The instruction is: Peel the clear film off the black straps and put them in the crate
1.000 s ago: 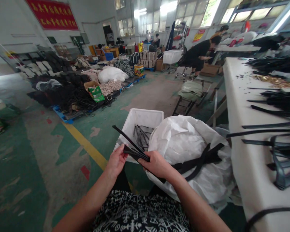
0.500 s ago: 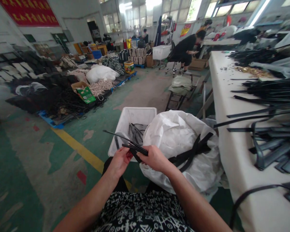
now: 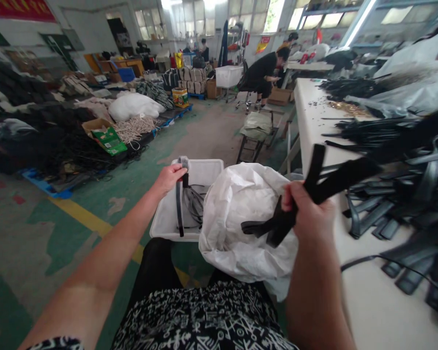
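My left hand [image 3: 171, 179] is closed in a pinch on a narrow dark strap [image 3: 179, 209], which hangs down over the white plastic bin [image 3: 203, 164]. A grey looped end shows above the fingertips. Inside the bin lies a tangle of thin grey and black strips [image 3: 194, 206]. On the other side, my right hand [image 3: 310, 211] is wrapped round a bunch of wide black straps [image 3: 345, 181], held above the white sack [image 3: 237, 194]. Their ends stick out on both sides of the fist and are partly blurred.
A white-covered table [image 3: 314, 124] runs along my right with piles of black straps [image 3: 383, 214]. Ahead stands a low stool [image 3: 257, 126] with folded cloth. Pallets of dark material [image 3: 32, 141] and an open carton [image 3: 104, 133] sit at left. A person [image 3: 264, 73] sits bent over further back.
My hands have moved apart: the left up and leftward with a strap, the right rightward. The wide black straps that lay on the sack are now in my right hand. The view has turned right.
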A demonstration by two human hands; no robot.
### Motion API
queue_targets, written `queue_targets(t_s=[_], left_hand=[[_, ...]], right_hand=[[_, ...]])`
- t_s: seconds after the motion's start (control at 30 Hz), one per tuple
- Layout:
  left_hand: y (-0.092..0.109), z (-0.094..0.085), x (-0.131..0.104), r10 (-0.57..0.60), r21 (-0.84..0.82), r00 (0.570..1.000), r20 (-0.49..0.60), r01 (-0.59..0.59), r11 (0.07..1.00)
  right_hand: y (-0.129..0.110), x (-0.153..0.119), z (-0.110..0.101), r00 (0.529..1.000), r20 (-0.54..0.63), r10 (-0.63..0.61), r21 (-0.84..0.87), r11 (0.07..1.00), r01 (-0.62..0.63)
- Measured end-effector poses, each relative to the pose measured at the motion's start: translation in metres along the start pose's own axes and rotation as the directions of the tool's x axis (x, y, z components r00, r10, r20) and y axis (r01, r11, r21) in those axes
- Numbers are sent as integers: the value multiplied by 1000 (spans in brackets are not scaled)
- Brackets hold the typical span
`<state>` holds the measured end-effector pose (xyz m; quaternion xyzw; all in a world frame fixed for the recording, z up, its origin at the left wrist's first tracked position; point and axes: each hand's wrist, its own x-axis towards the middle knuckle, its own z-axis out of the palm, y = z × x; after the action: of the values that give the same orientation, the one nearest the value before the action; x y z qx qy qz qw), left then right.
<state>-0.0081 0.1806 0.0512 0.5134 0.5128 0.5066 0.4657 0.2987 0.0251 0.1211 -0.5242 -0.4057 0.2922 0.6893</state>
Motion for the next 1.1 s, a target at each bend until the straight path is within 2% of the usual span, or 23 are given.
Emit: queue_targets(t_s=[0.07, 0.1, 0.2, 0.3, 0.37, 0.43, 0.5, 0.57, 0.6, 0.63, 0.73, 0.83, 0.97, 1.03, 1.1], left_hand=[[-1, 5, 7, 72, 100, 993, 91, -81, 992], [-6, 8, 7, 63, 187, 987, 148, -91, 978], [-33, 14, -1, -63, 484, 976, 211, -48, 874], [-63, 21, -23, -131, 648, 971, 198, -29, 761], [-77, 29, -46, -121, 684, 976, 183, -38, 728], [-84, 42, -74, -101, 701, 971, 215, -82, 709], [-87, 61, -104, -59, 695, 933, 355, -222, 684], [-90, 84, -128, -16, 665, 844, 536, -410, 624], [-93, 95, -137, -18, 659, 803, 596, -475, 584], [-96, 106, -142, -39, 667, 781, 624, -505, 548], [-108, 128, -142, -137, 733, 790, 598, -469, 493], [-117, 133, -133, -159, 746, 805, 572, -429, 510], [-108, 118, -131, -114, 714, 824, 555, -402, 573], [-96, 101, -135, -123, 650, 854, 506, -283, 705], [-82, 79, -139, -181, 463, 889, 421, -38, 885]], right_hand=[[-19, -1, -13, 984, -114, -138, 50, 988, 144], [-26, -3, -18, 966, -164, -201, 57, 975, 213], [-43, -9, -26, 912, -249, -327, 25, 939, 343], [-47, -14, -28, 901, -223, -371, -10, 925, 379], [-45, -15, -27, 911, -171, -376, -1, 924, 381], [-40, -14, -27, 920, -124, -371, 35, 925, 377], [-36, -14, -27, 930, -97, -355, 70, 929, 362], [-34, -14, -27, 939, -85, -333, 79, 937, 340], [-34, -15, -27, 943, -75, -323, 74, 942, 329], [-34, -16, -28, 946, -68, -318, 68, 944, 322], [-37, -18, -29, 947, -55, -315, 49, 947, 318], [-39, -18, -30, 945, -55, -321, 33, 946, 323], [-39, -17, -31, 946, -62, -317, 45, 946, 320], [-39, -17, -31, 952, -64, -299, 60, 951, 302], [-38, -16, -32, 966, -18, -257, 72, 963, 258]])
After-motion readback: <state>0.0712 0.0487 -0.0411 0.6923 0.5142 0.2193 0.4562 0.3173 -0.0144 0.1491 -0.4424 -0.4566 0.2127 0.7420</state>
